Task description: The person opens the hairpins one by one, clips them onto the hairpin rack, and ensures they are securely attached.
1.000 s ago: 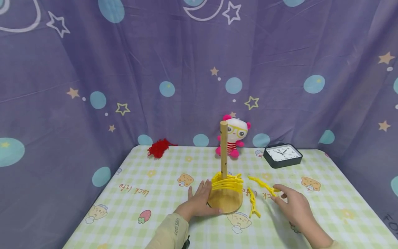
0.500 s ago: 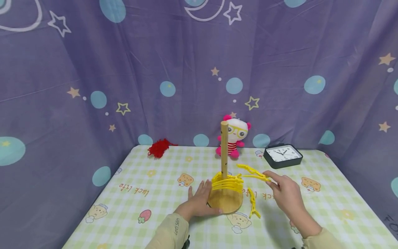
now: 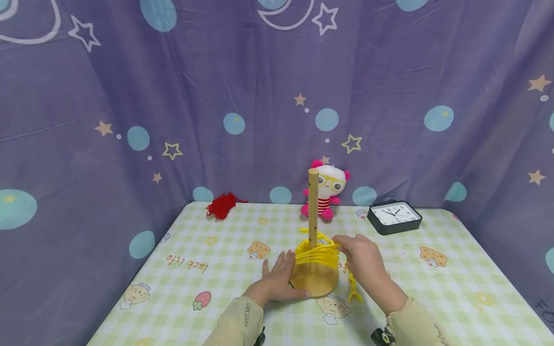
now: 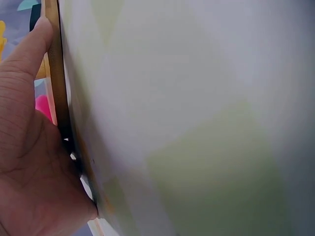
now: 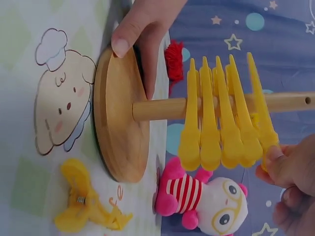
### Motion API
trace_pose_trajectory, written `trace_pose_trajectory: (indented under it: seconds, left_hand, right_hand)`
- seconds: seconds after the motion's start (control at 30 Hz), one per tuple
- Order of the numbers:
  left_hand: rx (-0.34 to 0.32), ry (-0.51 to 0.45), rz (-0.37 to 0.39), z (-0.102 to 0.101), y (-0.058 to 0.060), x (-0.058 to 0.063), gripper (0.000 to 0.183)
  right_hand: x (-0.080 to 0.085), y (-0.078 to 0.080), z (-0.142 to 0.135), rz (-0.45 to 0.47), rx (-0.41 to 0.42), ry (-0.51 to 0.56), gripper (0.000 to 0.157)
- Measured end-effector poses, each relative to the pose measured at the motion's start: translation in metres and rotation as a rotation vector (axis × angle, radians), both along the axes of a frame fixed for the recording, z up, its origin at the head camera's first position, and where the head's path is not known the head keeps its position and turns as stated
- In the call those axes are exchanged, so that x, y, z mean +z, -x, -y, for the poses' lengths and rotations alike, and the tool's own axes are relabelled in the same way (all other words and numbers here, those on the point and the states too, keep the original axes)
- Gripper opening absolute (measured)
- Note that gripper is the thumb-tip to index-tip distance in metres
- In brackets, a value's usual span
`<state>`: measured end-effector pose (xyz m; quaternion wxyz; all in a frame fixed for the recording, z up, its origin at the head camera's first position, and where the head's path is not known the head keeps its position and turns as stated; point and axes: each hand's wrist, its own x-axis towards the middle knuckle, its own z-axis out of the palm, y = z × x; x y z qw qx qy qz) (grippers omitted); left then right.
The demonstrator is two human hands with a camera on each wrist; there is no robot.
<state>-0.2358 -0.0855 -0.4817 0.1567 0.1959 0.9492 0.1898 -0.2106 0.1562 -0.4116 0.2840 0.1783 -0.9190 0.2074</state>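
A wooden stand (image 3: 313, 206) rises upright from its round base (image 5: 118, 137). My left hand (image 3: 277, 281) rests against the base's left side, fingers straight and thumb pressing the front rim. Several yellow hair clips (image 5: 211, 128) hang on the pole low down, side by side in the right wrist view. Above that stack, my right hand (image 3: 365, 262) pinches another yellow clip (image 5: 259, 105) by its tail end, its long prongs reaching across the pole. One loose yellow clip (image 5: 81, 201) lies on the tablecloth right of the base, partly behind my right hand in the head view.
Behind the pole sits a pink and white plush panda (image 3: 332, 180). A dark-framed clock (image 3: 395, 216) lies at the back right, and a red tangle of yarn (image 3: 222, 205) at the back left. A purple curtain (image 3: 259, 72) hangs past the table's far edge.
My right hand has moved left from the table's right side, carrying the pinched hair clip up and over to the pole. The left hand and the stand stay where they were.
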Motion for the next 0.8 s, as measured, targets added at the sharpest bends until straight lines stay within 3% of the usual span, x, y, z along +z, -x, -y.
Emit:
trace_pose_trajectory:
  seconds: [0.1,0.27,0.47,0.63,0.8]
  left_hand:
    - [-0.004,-0.008,0.004,0.0,-0.001,0.001,0.117]
    - [-0.013,-0.006,0.006,0.0,0.0,0.001,0.117]
    - [-0.004,0.006,-0.002,0.001,0.001,-0.001,0.117]
    - [-0.007,0.0,0.016,0.0,0.002,-0.001,0.117]
    - [-0.012,-0.006,0.014,0.0,0.002,0.0,0.116]
  right_hand:
    - [0.001,0.001,0.005,0.026,0.008,-0.018,0.03]
    - [0.005,0.0,0.007,0.145,0.029,-0.033,0.034]
    - [0.004,-0.006,-0.002,0.237,0.01,0.027,0.054]
    - [-0.003,-0.012,-0.016,0.264,-0.079,0.118,0.042]
    - [-0.014,-0.016,-0.029,0.386,-0.125,0.153,0.031]
